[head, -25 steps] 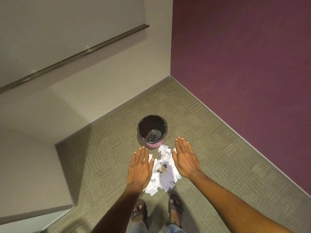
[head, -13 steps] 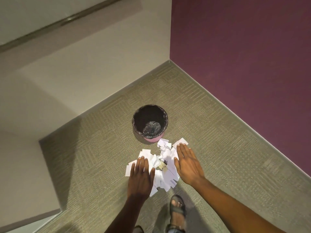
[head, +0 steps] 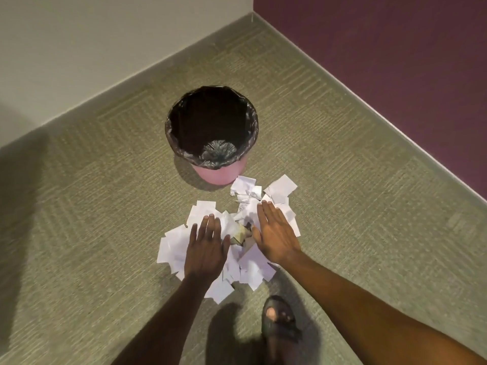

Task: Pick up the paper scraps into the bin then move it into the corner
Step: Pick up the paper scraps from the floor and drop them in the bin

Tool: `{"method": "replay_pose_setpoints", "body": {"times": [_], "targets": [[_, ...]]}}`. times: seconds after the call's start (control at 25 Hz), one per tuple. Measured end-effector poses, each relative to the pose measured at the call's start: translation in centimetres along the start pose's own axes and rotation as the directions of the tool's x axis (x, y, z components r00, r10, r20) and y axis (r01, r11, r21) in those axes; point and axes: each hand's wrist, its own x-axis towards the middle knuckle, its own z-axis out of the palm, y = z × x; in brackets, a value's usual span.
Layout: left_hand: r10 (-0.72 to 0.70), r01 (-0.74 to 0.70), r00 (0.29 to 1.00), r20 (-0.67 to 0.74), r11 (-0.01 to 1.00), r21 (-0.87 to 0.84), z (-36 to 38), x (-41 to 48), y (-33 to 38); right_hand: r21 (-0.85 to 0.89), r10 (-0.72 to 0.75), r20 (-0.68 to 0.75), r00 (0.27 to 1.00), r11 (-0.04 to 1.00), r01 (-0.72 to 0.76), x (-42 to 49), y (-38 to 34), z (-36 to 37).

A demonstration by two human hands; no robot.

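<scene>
A pile of white paper scraps (head: 174, 243) lies on the carpet just in front of a small pink bin (head: 218, 173) lined with a black bag. The bin stands upright and holds only the crumpled bag bottom. My left hand (head: 205, 246) hovers flat over the left side of the pile, fingers spread, palm down. My right hand (head: 274, 233) does the same over the right side. Neither hand holds anything. A few brownish scraps (head: 241, 237) show between the hands.
Olive carpet (head: 342, 180) runs to a room corner (head: 253, 15) at the top, where a beige wall (head: 92, 48) meets a purple wall (head: 395, 61). A sandalled foot (head: 279, 320) stands on the floor just behind the pile.
The view has dropped closer to the floor, so bin and pile look larger. Both hands have lowered toward the scraps and stay flat and spread.
</scene>
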Motion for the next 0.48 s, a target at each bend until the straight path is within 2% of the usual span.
{"method": "replay_pose_setpoints", "body": {"times": [0.16,0.4,0.48], "targets": [[-0.003,0.003,1.0,-0.01,1.0,0.0,5.7,4.0,-1.8,-0.014,-0.012,-0.011,1.0,1.0,0.011,3.4,2.1,6.7],[0.027,-0.027,0.999,-0.038,1.0,0.004,12.6,7.5,-3.9,-0.047,-0.048,-0.006,0.999,0.998,0.048,7.4,3.7,12.1],[0.012,-0.012,1.0,0.009,1.0,-0.025,13.8,8.7,-4.1,-0.095,-0.045,0.009,0.999,0.994,0.045,8.6,4.5,13.2]]}}
